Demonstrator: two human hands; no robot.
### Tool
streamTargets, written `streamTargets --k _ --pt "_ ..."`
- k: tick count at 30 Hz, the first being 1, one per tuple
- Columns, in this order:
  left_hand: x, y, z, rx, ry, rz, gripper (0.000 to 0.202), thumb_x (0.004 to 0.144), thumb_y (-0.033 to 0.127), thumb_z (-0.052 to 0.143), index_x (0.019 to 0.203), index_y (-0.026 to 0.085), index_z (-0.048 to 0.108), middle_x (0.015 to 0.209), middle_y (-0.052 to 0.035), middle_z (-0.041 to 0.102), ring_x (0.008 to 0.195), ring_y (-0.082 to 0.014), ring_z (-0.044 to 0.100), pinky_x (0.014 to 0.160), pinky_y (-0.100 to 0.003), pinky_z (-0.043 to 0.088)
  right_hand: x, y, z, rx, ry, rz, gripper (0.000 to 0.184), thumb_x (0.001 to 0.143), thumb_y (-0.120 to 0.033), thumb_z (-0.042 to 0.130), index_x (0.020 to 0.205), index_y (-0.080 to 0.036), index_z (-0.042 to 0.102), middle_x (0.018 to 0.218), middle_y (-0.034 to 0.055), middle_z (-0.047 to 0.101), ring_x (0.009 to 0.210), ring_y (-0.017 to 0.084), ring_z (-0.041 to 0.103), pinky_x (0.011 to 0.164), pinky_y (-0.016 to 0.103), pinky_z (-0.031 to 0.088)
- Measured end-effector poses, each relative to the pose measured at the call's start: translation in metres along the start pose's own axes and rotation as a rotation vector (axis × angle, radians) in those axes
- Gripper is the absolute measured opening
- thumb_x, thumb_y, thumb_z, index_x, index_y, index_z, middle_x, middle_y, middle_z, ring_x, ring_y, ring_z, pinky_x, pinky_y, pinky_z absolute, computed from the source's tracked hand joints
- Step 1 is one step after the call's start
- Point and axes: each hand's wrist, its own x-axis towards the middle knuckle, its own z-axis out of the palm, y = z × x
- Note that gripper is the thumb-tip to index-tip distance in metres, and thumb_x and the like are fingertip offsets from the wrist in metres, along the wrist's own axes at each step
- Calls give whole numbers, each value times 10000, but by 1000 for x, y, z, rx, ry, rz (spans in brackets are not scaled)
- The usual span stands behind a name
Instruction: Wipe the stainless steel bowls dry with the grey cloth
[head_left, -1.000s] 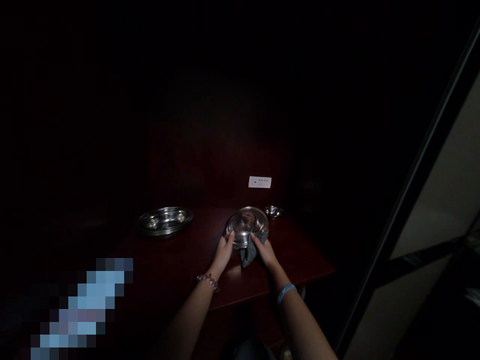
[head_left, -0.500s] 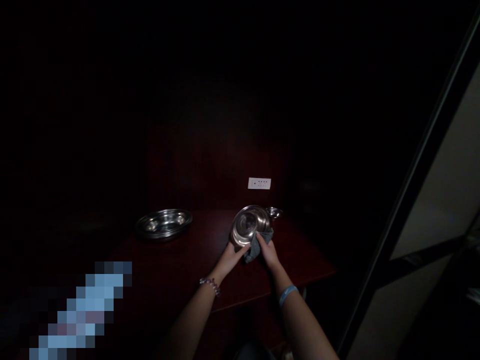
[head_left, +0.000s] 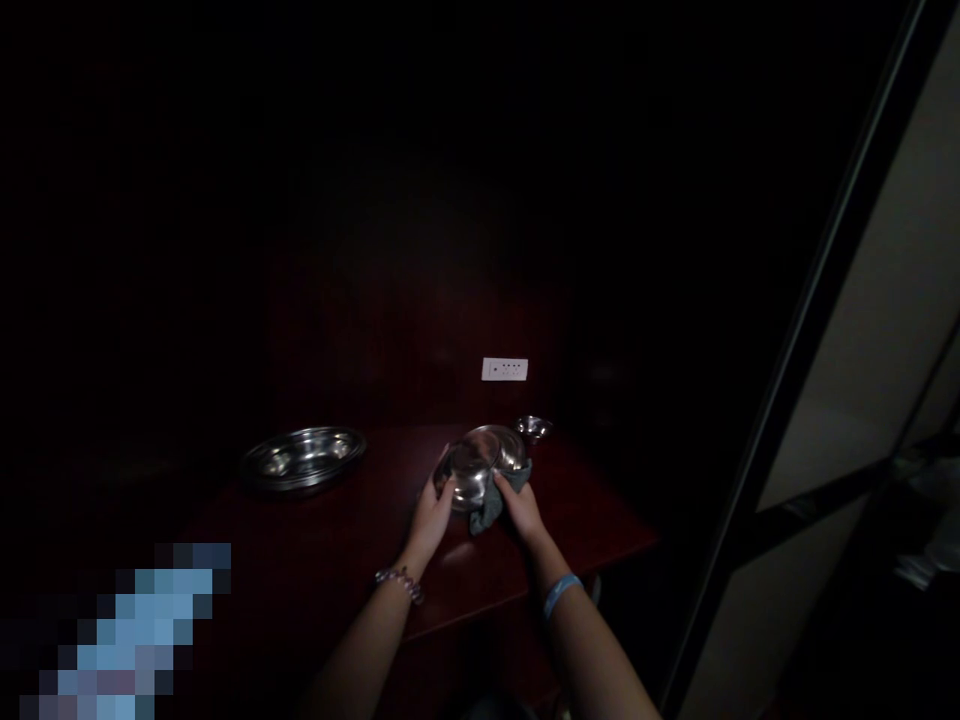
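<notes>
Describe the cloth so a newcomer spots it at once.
Over the dark red table, the left hand and right hand hold a shiny metal dish. The cloth is bunched at the dish's near edge, in the right hand. Its dull grey-green fabric sets it apart from the metal.

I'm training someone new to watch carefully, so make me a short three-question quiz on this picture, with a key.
1. True or false: the right hand holds the grey cloth against the metal dish.
2. Which of these lies farthest left in the picture?
A) the metal dish in the hands
B) the wide dish
C) the small bowl
3. Fill the gap: the right wristband is coloured ____.

Key: 1. True. 2. B. 3. Blue.
</notes>
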Motion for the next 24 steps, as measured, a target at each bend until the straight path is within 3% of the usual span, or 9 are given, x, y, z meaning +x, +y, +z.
streamTargets --k 3,6,12,14,19,22,24 --pt "-2 12 -2 -29 34 81 568 880 418 531 1406 218 457 1353 -100 592 1196 -221 592 1013 -357 471 1 -1 0 12 0 -31 473 736 -501 703 1092 -191 692 1161 61 709 1132 255 631 1032 382 441" --pt "-3 13 1 -69 8 44 585 855 442 573 1373 183 489 1342 -126 596 1184 -234 601 990 -361 491 0 -2 0 34 6 -27 486 736 -501 703 1106 -186 688 1179 66 701 1135 253 629 1043 390 433" --pt "-7 -3 11 -43 -309 -8 531 701 428 722 1136 132 649 1208 -142 681 1161 -266 617 1054 -414 430 -2 -4 -1 97 0 -3 496 748 -506 693 1135 -194 680 1188 74 696 1135 250 631 1047 403 437" --pt "-8 -6 12 -16 -334 1 521 702 426 703 1136 142 653 1217 -133 678 1179 -265 604 1073 -420 407 -2 -4 0 86 -13 -2 496 745 -503 695 1128 -188 684 1179 74 700 1130 250 633 1047 402 438" --pt "-3 -6 10 8 -233 -46 448 740 478 623 1018 134 689 1066 -133 737 1115 -276 639 1025 -404 440 -3 -2 3 37 -45 4 470 720 -484 718 1074 -176 702 1131 73 720 1080 252 656 1011 395 466" --pt "3 -7 6 9 -108 -83 466 780 542 549 921 122 693 955 -145 752 1008 -292 677 932 -399 494 -3 -3 2 31 -24 9 466 731 -486 706 1086 -183 697 1144 70 714 1085 245 654 1001 382 471" --pt "6 -7 3 6 2 -56 480 795 543 534 963 117 680 1005 -151 741 993 -288 679 914 -398 502 -3 -4 2 6 -11 5 465 739 -492 696 1086 -181 697 1149 68 713 1095 243 648 1005 376 465"
